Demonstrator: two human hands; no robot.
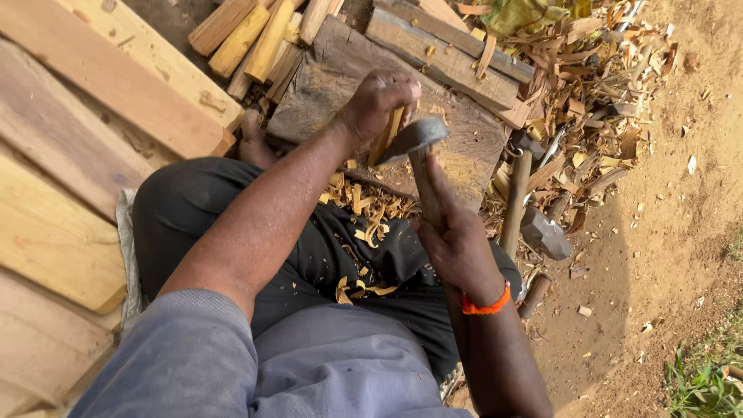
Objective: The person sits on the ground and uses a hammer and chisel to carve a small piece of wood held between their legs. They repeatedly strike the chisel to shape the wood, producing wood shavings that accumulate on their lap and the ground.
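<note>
The left hand (377, 101) pinches a thin wood strip (393, 128) upright on the chopping block (333, 77), fingers closed round its top. The right hand (457, 244) grips the adze (414, 139) (blade touching the strip), fingers wrapped tight.

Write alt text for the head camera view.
A seated person's left hand holds a thin wood strip upright on a worn chopping block, while the right hand grips a hatchet against it. Shavings litter the lap and ground.
</note>
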